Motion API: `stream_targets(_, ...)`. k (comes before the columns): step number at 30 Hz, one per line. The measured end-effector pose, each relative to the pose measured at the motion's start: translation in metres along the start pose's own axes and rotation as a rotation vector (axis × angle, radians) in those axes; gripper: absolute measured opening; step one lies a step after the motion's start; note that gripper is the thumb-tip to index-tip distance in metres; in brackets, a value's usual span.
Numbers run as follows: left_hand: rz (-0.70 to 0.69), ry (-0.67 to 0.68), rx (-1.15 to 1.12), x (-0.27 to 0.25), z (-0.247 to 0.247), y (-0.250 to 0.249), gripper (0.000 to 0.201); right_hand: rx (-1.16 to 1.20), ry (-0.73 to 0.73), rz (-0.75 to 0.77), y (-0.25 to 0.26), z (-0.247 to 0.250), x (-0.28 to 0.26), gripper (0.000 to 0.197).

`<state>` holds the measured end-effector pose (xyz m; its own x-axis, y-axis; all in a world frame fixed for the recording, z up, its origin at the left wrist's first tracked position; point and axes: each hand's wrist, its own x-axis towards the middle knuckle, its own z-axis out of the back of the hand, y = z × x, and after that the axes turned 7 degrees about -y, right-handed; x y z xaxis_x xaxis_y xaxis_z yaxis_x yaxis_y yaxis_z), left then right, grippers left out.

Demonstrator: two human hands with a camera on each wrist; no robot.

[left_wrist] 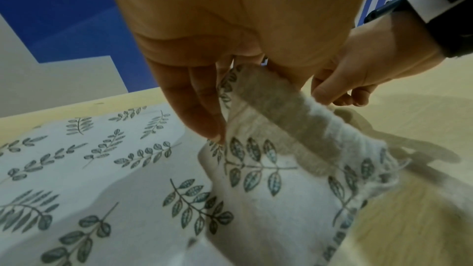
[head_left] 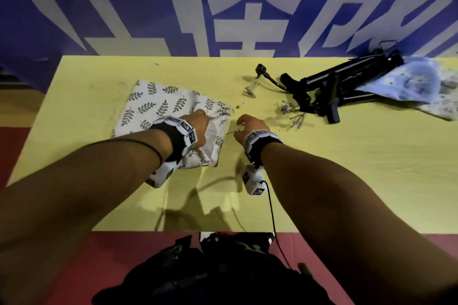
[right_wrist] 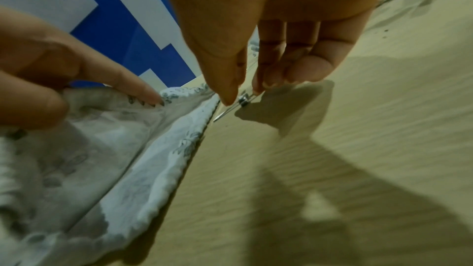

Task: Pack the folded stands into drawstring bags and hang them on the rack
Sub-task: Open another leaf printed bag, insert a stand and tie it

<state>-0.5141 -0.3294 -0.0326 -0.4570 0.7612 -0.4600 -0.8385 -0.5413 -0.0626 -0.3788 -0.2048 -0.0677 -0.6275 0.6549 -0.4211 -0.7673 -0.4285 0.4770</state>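
Note:
A white drawstring bag (head_left: 158,104) with a grey leaf print lies flat on the yellow table (head_left: 347,168), its mouth facing right. My left hand (head_left: 198,124) pinches the hem of the bag (left_wrist: 294,112) and holds it lifted off the table. Just right of the mouth, my right hand (head_left: 244,126) pinches a thin metal pin (right_wrist: 230,108) between thumb and fingertips (right_wrist: 258,86), low over the table. Black folded stands (head_left: 329,86) lie in a heap at the far right, well away from both hands.
A pale blue printed bag (head_left: 406,82) partly covers the stands. Between hands and stands lie a second small metal pin (head_left: 241,104), grey sprig-like bits (head_left: 295,116) and a small black mount on a bent stem (head_left: 261,68). A blue-and-white banner hangs behind the table.

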Motion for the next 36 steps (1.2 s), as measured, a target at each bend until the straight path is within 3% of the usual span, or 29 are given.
stream_targets(10,0.012,0.007,-0.074,0.008,-0.015,-0.005,0.05,-0.151,-0.003,0.004,0.007,-0.004,0.019,0.012)
stream_targets(16,0.046,0.036,-0.087,0.008,-0.015,-0.005,0.053,-0.248,0.026,-0.008,0.008,0.003,0.028,0.018)
stream_targets(19,0.04,-0.006,-0.093,0.008,-0.007,-0.009,0.036,-0.197,-0.005,-0.019,0.008,0.003,0.029,0.015)
stream_targets(24,0.121,-0.114,-0.078,0.006,0.011,-0.014,0.019,-0.034,-0.056,-0.055,0.016,0.006,0.023,0.026)
stream_targets(30,0.089,-0.199,-0.155,-0.004,0.028,0.001,0.029,0.21,-0.032,0.009,0.047,0.004,0.003,0.01)
stream_targets(36,0.015,-0.313,-0.292,-0.03,0.042,0.019,0.052,0.184,0.024,0.077,0.095,-0.004,-0.016,0.013)
